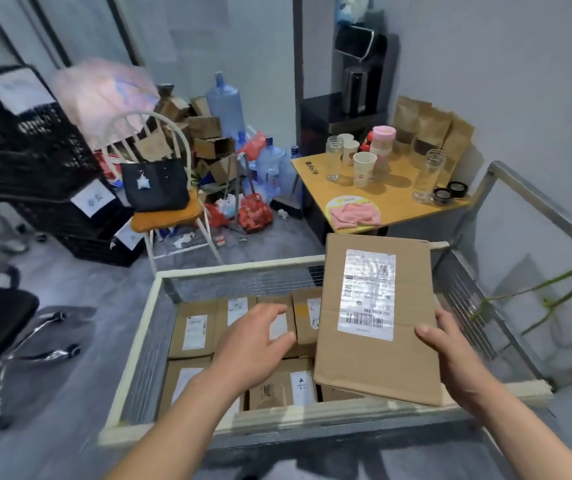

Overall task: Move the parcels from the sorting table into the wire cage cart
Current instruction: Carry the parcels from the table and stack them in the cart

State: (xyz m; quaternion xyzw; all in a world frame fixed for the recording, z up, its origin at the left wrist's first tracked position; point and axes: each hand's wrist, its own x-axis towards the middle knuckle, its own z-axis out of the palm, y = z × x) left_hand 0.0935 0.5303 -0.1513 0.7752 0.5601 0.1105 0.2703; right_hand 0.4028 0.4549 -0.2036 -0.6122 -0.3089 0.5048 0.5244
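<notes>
Head view: right hand (pixel 464 362) fingers hold a flat brown white-labelled parcel (pixel 378 327); left hand (pixel 253 344) fingers spread

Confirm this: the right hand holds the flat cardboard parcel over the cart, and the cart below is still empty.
Not quite. The head view shows the right hand holding the flat parcel over the cart, but the cart is not empty: several labelled boxes already lie inside.

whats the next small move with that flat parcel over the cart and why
Probably lower the flat parcel onto the boxes already stacked in the wire cage cart. The right hand holds it tilted above the cart's right side, while the left hand hovers open over the boxes, free to steady it.
</notes>
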